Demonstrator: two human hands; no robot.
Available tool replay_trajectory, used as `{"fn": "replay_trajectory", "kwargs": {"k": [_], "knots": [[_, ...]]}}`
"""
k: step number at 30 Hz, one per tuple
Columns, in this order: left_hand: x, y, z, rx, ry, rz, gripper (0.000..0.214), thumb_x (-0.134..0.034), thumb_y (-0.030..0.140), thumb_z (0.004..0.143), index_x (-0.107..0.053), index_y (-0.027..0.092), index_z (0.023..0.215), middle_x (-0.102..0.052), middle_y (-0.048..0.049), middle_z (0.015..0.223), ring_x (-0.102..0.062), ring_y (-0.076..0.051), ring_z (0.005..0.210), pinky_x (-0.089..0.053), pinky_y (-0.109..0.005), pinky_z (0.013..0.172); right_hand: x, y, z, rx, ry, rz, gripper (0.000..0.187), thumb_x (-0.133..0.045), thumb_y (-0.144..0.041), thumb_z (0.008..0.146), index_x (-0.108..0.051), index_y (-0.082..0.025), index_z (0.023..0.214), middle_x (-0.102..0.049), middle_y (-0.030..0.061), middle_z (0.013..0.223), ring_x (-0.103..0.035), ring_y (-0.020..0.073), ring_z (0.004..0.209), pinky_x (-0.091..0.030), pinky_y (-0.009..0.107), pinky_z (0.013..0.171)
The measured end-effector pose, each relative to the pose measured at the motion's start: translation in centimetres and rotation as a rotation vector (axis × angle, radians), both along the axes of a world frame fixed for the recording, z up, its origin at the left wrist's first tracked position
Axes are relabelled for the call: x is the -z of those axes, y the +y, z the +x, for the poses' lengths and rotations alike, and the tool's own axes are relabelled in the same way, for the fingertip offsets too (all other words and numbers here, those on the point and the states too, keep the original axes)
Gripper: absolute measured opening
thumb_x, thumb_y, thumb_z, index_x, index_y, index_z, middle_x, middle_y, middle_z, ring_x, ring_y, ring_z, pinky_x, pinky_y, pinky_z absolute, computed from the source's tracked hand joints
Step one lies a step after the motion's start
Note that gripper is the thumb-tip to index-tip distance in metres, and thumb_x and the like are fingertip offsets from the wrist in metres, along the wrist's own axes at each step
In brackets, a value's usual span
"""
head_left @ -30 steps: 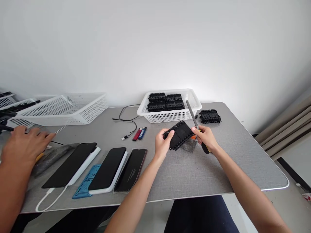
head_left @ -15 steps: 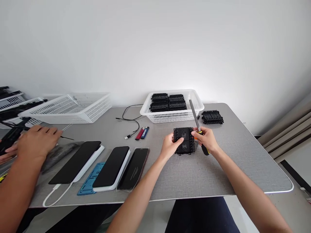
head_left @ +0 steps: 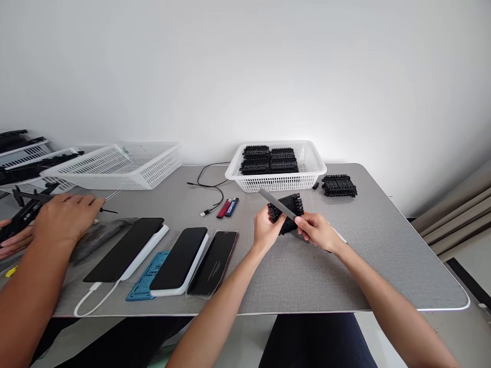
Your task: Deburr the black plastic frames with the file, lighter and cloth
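Observation:
My left hand (head_left: pixel 265 230) is closed on a black ribbed plastic part (head_left: pixel 293 203), held tilted above the table. In my right hand (head_left: pixel 317 231) is a flat grey metal file (head_left: pixel 276 203); its handle is hidden by the fingers. The blade lies across the front of the plastic part, pointing up and left over my left hand's fingers. Behind the hands, a white basket (head_left: pixel 274 183) holds several similar black parts (head_left: pixel 256 166). Another black part (head_left: pixel 339 185) lies on the table to the right of the basket.
Phones on white power banks (head_left: pixel 179 258), another phone (head_left: pixel 213 263), two lighters (head_left: pixel 227 208) and a black cable (head_left: pixel 220 191) lie left of my hands. A co-worker's hand (head_left: pixel 63 217) grips a black part at far left, near white baskets (head_left: pixel 115 168). The table's right edge (head_left: pixel 418 235) curves nearby.
The black part has been lifted and tilted. The file has swung from pointing nearly upright beside the part to lying across it toward the left. The view has shifted slightly.

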State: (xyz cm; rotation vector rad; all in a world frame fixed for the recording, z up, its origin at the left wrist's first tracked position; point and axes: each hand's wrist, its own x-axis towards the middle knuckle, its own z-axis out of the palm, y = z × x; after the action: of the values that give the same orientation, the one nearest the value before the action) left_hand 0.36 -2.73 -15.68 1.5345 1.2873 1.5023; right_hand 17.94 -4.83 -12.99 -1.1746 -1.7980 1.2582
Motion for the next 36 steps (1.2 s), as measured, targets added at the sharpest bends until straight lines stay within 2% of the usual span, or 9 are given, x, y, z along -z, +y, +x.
{"fn": "replay_trajectory", "kwargs": {"k": [5, 11, 17, 20, 26, 30, 32, 36], "knots": [[-0.2, -0.2, 0.0, 0.010, -0.040, -0.004, 0.024, -0.071, 0.033, 0.073, -0.063, 0.015, 0.086, -0.070, -0.0052, 0.080, -0.066, -0.019, 0.073, -0.050, -0.027, 0.066, -0.1, 0.0, -0.1, 0.066, -0.106, 0.060, 0.050, -0.039, -0.058, 0.091, -0.050, -0.019, 0.061, -0.048, -0.0027, 0.049, -0.042, 0.0095, 0.043, -0.032, 0.023, 0.047], [-0.5, -0.3, 0.0, -0.012, -0.108, -0.030, 0.024, -0.072, 0.031, 0.071, -0.064, 0.015, 0.086, -0.073, -0.0074, 0.083, -0.069, -0.022, 0.077, -0.053, -0.029, 0.068, -0.4, -0.5, -0.2, 0.273, -0.327, 0.336, 0.044, -0.037, -0.048, 0.095, -0.045, -0.020, 0.062, -0.045, -0.0020, 0.054, -0.035, 0.0112, 0.051, -0.026, 0.025, 0.054], [-0.5, -0.2, -0.1, -0.032, -0.164, -0.010, 0.030, -0.073, 0.034, 0.072, -0.066, 0.014, 0.093, -0.074, -0.0097, 0.090, -0.071, -0.024, 0.083, -0.056, -0.033, 0.074, -0.6, -1.2, -0.3, 0.470, -0.551, 0.426, 0.044, -0.035, -0.049, 0.097, -0.048, -0.021, 0.065, -0.043, -0.0015, 0.051, -0.029, 0.0124, 0.047, -0.018, 0.027, 0.052], [-0.6, -0.1, -0.2, -0.073, -0.160, -0.003, 0.030, -0.073, 0.034, 0.071, -0.066, 0.014, 0.092, -0.074, -0.0104, 0.091, -0.071, -0.025, 0.085, -0.056, -0.034, 0.075, -0.7, -1.5, -0.4, 0.554, -0.598, 0.472, 0.044, -0.032, -0.049, 0.098, -0.050, -0.021, 0.069, -0.044, -0.0011, 0.052, -0.027, 0.0122, 0.046, -0.017, 0.027, 0.052], [-0.7, -0.2, -0.4, -0.077, -0.142, -0.001, 0.029, -0.073, 0.034, 0.071, -0.066, 0.014, 0.090, -0.074, -0.0094, 0.088, -0.071, -0.024, 0.082, -0.056, -0.033, 0.073, -0.6, -1.6, -0.4, 0.445, -0.605, 0.473, 0.044, -0.033, -0.048, 0.099, -0.055, -0.020, 0.073, -0.047, -0.0009, 0.052, -0.031, 0.0121, 0.046, -0.017, 0.027, 0.052], [-0.8, -0.2, -0.3, -0.094, -0.165, 0.002, 0.029, -0.073, 0.034, 0.071, -0.066, 0.013, 0.090, -0.074, -0.0094, 0.088, -0.070, -0.024, 0.082, -0.056, -0.033, 0.072, -0.6, -1.3, 0.1, 0.577, -0.654, 0.473, 0.047, -0.032, -0.049, 0.099, -0.058, -0.020, 0.074, -0.050, 0.0007, 0.055, -0.034, 0.0123, 0.047, -0.016, 0.028, 0.052], [-0.8, -0.2, -0.2, -0.085, -0.170, 0.000, 0.029, -0.073, 0.033, 0.071, -0.066, 0.013, 0.091, -0.074, -0.0092, 0.089, -0.070, -0.024, 0.083, -0.056, -0.032, 0.073, -0.7, -1.2, 0.3, 0.584, -0.639, 0.449, 0.047, -0.031, -0.049, 0.099, -0.059, -0.020, 0.075, -0.050, 0.0011, 0.055, -0.036, 0.0127, 0.047, -0.016, 0.028, 0.052], [-0.8, -0.3, -0.2, -0.069, -0.168, -0.004, 0.030, -0.074, 0.034, 0.071, -0.066, 0.014, 0.092, -0.074, -0.0091, 0.090, -0.070, -0.023, 0.084, -0.055, -0.032, 0.074, -0.9, -1.3, 0.1, 0.428, -0.600, 0.430, 0.046, -0.032, -0.049, 0.099, -0.058, -0.020, 0.074, -0.051, 0.0015, 0.055, -0.039, 0.0135, 0.048, -0.018, 0.028, 0.053]]}}
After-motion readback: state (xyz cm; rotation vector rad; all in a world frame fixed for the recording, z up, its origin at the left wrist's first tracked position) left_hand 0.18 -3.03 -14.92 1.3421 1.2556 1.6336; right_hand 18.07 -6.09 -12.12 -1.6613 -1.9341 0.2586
